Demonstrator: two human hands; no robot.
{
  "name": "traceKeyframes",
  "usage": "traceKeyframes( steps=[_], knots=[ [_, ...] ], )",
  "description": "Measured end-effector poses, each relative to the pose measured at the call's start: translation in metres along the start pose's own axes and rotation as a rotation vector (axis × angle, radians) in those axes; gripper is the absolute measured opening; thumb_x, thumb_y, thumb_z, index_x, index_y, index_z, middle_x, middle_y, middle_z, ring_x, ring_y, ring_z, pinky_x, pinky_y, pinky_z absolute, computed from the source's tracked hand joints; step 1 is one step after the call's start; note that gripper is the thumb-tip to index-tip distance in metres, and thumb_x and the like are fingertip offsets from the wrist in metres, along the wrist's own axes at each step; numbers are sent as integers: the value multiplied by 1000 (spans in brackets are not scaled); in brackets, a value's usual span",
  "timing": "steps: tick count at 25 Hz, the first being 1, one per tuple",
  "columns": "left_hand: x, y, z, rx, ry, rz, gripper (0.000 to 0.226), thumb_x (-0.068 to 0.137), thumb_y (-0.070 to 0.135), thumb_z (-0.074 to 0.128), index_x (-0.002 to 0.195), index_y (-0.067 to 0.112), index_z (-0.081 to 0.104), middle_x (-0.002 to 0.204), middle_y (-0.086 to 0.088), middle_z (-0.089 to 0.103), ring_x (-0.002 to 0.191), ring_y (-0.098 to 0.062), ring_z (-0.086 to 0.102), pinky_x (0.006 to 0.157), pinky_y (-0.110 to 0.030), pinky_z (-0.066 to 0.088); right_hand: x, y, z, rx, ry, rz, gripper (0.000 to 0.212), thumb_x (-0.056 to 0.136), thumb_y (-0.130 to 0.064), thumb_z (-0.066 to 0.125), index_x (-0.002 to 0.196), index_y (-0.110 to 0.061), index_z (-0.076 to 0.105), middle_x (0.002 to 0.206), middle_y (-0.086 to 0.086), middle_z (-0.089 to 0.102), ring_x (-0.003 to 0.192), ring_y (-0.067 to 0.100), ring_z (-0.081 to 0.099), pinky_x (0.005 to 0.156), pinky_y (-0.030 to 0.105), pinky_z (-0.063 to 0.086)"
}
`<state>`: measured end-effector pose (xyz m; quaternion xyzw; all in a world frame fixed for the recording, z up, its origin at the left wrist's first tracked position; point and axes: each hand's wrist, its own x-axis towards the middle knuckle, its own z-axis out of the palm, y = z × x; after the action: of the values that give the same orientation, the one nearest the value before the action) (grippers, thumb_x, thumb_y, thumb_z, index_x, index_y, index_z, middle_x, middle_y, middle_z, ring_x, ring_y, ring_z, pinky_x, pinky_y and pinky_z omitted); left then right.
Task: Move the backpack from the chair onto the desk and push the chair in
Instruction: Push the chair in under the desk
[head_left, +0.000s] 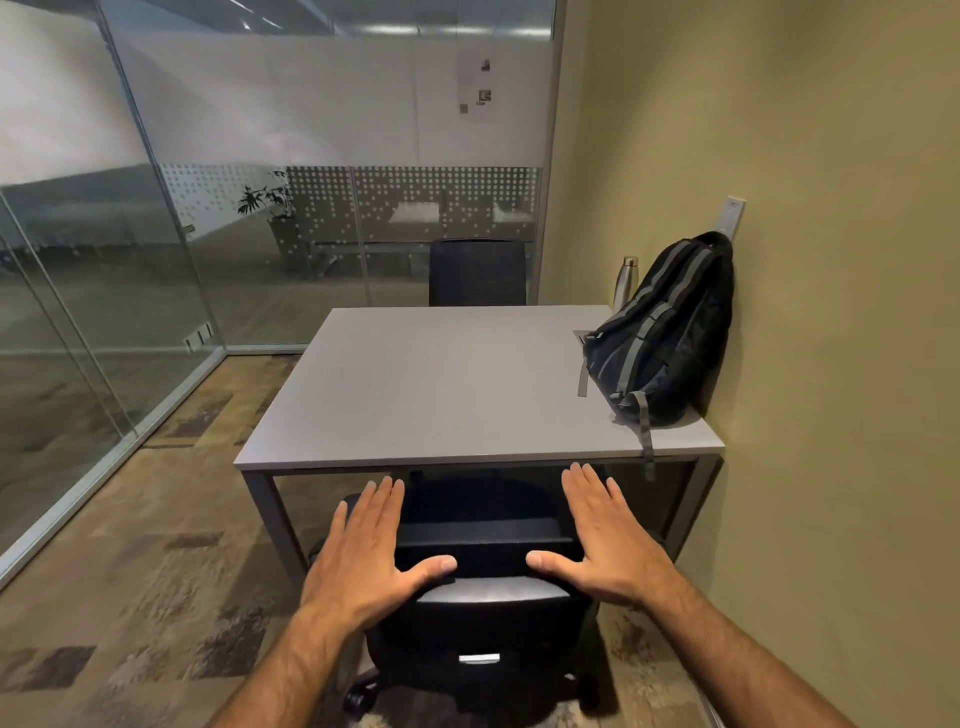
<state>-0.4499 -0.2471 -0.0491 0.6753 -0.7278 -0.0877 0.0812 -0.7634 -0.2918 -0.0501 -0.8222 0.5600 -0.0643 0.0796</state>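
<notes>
A black backpack with grey stripes stands on the right side of the grey desk, leaning against the yellow wall. A black office chair sits in front of the desk, its seat partly under the desk's front edge. My left hand and my right hand hover flat, fingers spread, over the top of the chair's backrest, thumbs pointing toward each other. Neither hand grips anything; whether the palms touch the backrest I cannot tell.
A steel bottle stands behind the backpack by the wall. A second black chair is tucked at the desk's far side. Glass partitions bound the left and back. Patterned carpet spreads to the left.
</notes>
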Motion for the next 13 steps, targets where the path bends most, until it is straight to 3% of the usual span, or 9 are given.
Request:
traceKeyframes(
  steps=[13],
  knots=[
    [114,-14,3,-15,14,3,131,64,107,14,161,23,-13,170,3,-15,154,-12,-19,127,-43,-11,103,39,-2,-25,41,21,127,71,-103,23,161,-19,-10,165,-3,-22,146,8,-28,117,33,-21]
  ],
)
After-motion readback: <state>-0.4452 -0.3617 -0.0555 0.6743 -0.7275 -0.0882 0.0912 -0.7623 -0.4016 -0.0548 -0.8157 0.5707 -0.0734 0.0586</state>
